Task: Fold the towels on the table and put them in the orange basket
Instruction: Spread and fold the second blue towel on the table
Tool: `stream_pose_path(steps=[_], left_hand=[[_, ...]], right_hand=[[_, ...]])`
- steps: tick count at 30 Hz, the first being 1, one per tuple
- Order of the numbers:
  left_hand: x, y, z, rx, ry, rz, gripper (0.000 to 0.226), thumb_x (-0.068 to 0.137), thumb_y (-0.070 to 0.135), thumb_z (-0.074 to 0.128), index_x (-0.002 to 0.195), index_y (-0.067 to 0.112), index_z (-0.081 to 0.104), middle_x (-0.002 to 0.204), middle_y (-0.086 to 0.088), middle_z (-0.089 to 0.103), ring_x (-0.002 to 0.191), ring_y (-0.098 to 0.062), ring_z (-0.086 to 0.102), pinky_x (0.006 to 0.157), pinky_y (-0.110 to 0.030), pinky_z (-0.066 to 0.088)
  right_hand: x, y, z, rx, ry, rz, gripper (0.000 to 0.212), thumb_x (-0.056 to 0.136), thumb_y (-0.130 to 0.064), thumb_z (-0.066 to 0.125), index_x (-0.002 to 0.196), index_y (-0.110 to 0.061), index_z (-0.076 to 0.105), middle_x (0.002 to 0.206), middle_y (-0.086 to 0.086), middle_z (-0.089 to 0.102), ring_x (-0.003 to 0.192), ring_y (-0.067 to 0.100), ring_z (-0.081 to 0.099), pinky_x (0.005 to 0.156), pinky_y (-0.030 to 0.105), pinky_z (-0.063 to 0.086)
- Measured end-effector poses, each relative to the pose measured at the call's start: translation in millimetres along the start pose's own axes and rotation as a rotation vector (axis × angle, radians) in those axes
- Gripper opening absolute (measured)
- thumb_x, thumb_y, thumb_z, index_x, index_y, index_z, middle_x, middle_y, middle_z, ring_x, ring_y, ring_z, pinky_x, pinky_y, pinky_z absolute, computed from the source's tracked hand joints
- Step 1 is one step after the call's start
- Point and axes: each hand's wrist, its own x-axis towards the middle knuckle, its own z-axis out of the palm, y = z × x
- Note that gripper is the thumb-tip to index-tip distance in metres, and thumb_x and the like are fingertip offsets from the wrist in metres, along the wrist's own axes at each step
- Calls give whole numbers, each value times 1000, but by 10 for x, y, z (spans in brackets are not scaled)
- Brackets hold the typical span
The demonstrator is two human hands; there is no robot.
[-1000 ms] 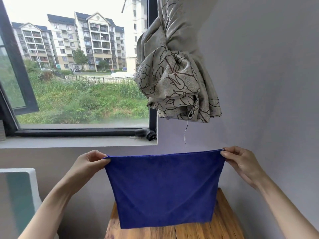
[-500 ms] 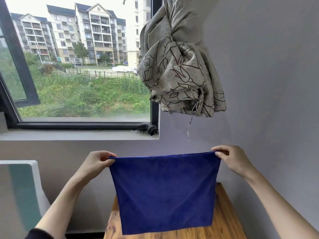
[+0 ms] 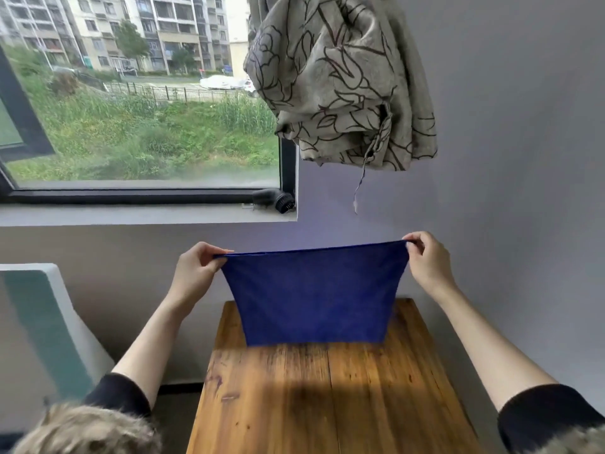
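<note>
Since the earlier frames, both hands are coming closer together and lower, and the towel (image 3: 314,299) is descending so that its bottom edge is now meeting, or very nearly meeting, the far part of the tabletop (image 3: 327,398) (contact cannot be confirmed from this angle).

Current state: the left hand (image 3: 196,273) is pinching the towel's upper left corner between thumb and fingers; the right hand (image 3: 425,267) is pinching the upper right corner likewise. Both hands are closed on the cloth. The towel is hanging between them as a single blue panel, top edge stretched fairly taut, sides narrowing toward the bottom. At the left hand a second edge is showing along the top, which suggests the towel is already doubled once, though this is not certain.

Surroundings: a knotted curtain (image 3: 340,83) is hanging above, and a window (image 3: 140,103) is lying to the left, with a small dark object (image 3: 275,199) sitting on its sill.

Progress assessment: the task appears to be at an early stage. This towel is being squared up and lowered for folding; further folds are remaining. No other towels are in view, and the orange basket is not in view either, so how many pieces are outstanding cannot be judged. Placement in the basket is still to be done for this one.
</note>
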Motion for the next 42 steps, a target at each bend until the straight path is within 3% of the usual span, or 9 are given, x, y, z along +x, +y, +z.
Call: stream_pose_path(steps=[4,7,11,15,19,23,30,36,42], left_hand=[[-384,-299,35,-44,-63,-33,19,85,-3,60,81,16,63,85,6,71,76,3,66,66,-6,48],[-786,-715,91,6,-160,-129,18,83,-6,61,81,11,63,82,1,70,72,-2,65,65,-5,46],[-1432,-1352,183,165,-328,-279,21,81,-8,63,75,12,63,77,-5,69,73,-16,62,65,-11,45],[-2050,-1827,267,225,-446,-487,21,79,-7,65,74,14,63,77,-6,69,77,-24,64,76,-35,49],[-2430,-2055,312,209,-564,-668,14,83,-2,63,79,11,63,79,-6,69,78,-19,63,71,-28,51],[-2476,-2098,309,188,-630,-743,7,87,3,61,84,9,63,84,-7,67,80,-17,63,67,-23,50],[-1932,-2123,476,108,-449,-691,9,89,4,58,89,9,65,89,-7,69,84,-18,62,81,-32,52],[-1378,-2395,872,107,-367,-678,11,90,3,57,85,10,64,87,-4,66,80,-16,61,72,-27,52],[-1132,-2876,1147,161,-364,-720,15,89,3,57,81,15,62,86,-3,64,80,-16,59,73,-30,51]], right_hand=[[-356,391,37,96,-106,72,19,89,3,50,88,-13,60,89,3,62,86,17,57,77,24,43],[-807,791,69,63,-280,142,20,88,6,52,86,-13,60,86,6,63,82,18,58,71,8,42],[-1554,1312,88,2,-480,328,18,87,7,54,84,-8,62,86,10,65,81,20,60,65,3,40],[-2227,1722,96,-95,-632,566,15,87,10,53,96,8,64,99,20,66,90,27,60,57,9,40],[-2589,1925,48,-179,-692,699,17,86,9,54,98,10,65,79,13,64,63,14,52,47,6,36],[-2601,1978,65,-86,-660,820,15,87,8,54,97,10,64,73,10,59,60,13,49,42,7,38],[-2172,2041,461,270,-448,928,9,89,1,55,92,-3,63,86,13,63,75,20,56,68,29,46],[-1786,2377,981,124,-403,804,10,87,-2,57,89,-8,66,78,2,64,72,14,56,66,25,45],[-1703,2760,1390,73,-369,750,10,88,-3,57,90,-9,65,76,0,64,68,7,56,52,6,42]])
